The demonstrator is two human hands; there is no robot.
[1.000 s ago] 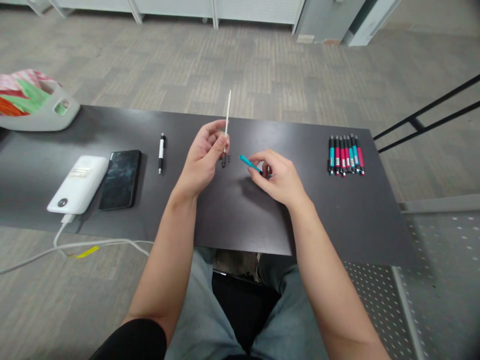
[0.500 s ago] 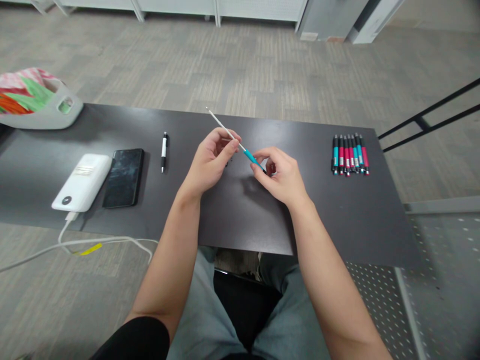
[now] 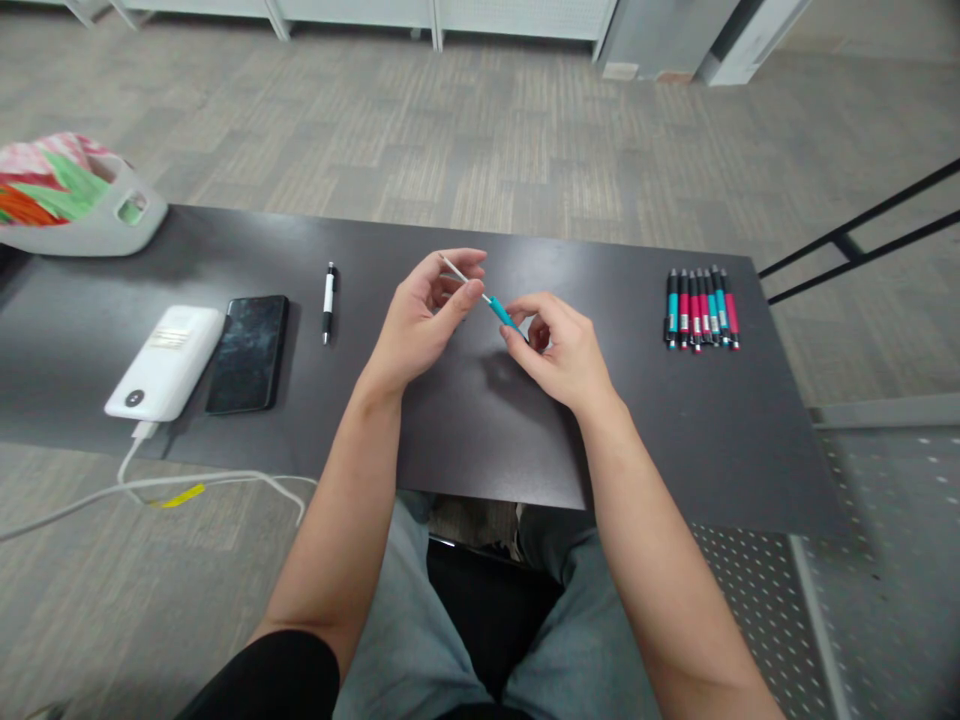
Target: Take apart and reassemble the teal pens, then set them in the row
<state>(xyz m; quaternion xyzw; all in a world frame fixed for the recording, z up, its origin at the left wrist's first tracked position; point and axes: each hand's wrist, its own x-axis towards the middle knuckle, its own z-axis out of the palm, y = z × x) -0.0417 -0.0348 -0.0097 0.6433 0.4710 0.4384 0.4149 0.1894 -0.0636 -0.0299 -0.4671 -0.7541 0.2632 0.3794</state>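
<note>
Your hands are both busy above the bench (image 3: 615, 430), about midway along it and nearer the far edge than the lap edge. The left hand (image 3: 424, 315) is half curled, thumb and fingertips closed lightly on the white refill (image 3: 454, 267). The right hand (image 3: 566, 348) pinches the blue barrel (image 3: 506, 315) between thumb and forefinger, the other fingers bent beneath. Barrel and refill slant in one line, the refill's lower end at the barrel's mouth; how deep it sits you cannot tell from here.

The likeliest trouble is misalignment: if your hands tilt apart, the thin refill could bow, or catch on the rim of the mouth. Pushing hard from its far end would make that worse. The left grip looks light, so a slip could let the refill drop and roll toward the far edge. The barrel's lower end is hidden in your fingers; if it is open, something could slide out there unnoticed.

Elsewhere, a careless right elbow could scatter the pens (image 3: 701, 310) near the right edge. The cable (image 3: 247, 475) loops past the near edge close to your left forearm; snagging it could drag the power bank (image 3: 165, 362) off.
</note>
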